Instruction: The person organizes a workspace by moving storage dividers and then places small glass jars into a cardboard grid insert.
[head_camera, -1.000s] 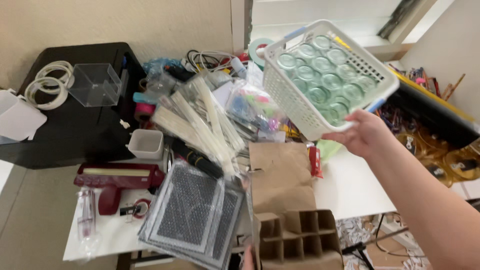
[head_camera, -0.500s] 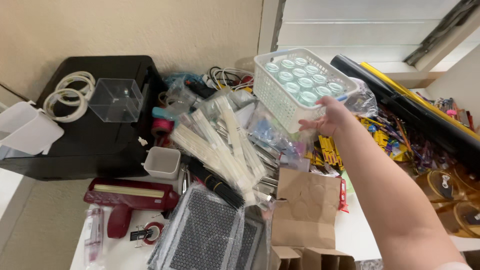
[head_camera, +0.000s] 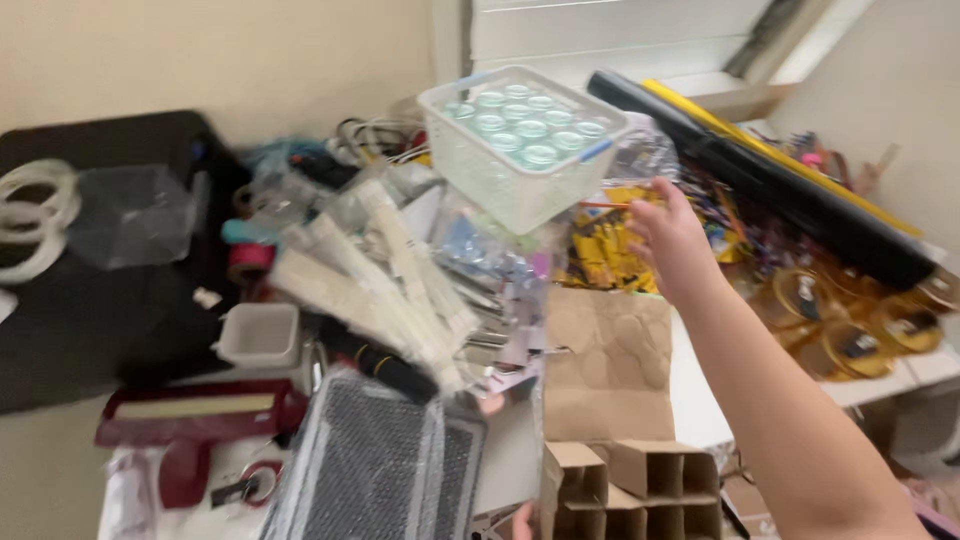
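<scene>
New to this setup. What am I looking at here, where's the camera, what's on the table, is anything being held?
No machine here: a person works with bare hands, and the single camera sits on their head, looking down and forward.

The right hand is stretched out, its fingers beside a white plastic basket full of round clear-lidded jars. The basket sits up on the clutter; the blur hides whether the fingers grip it.

The table is crowded: bagged white sticks, a small white tub, a red tape dispenser, a bubble-wrapped mesh panel, a cardboard divider box and a black roll.

Only a fingertip of the left hand shows at the bottom edge, by the box.
</scene>
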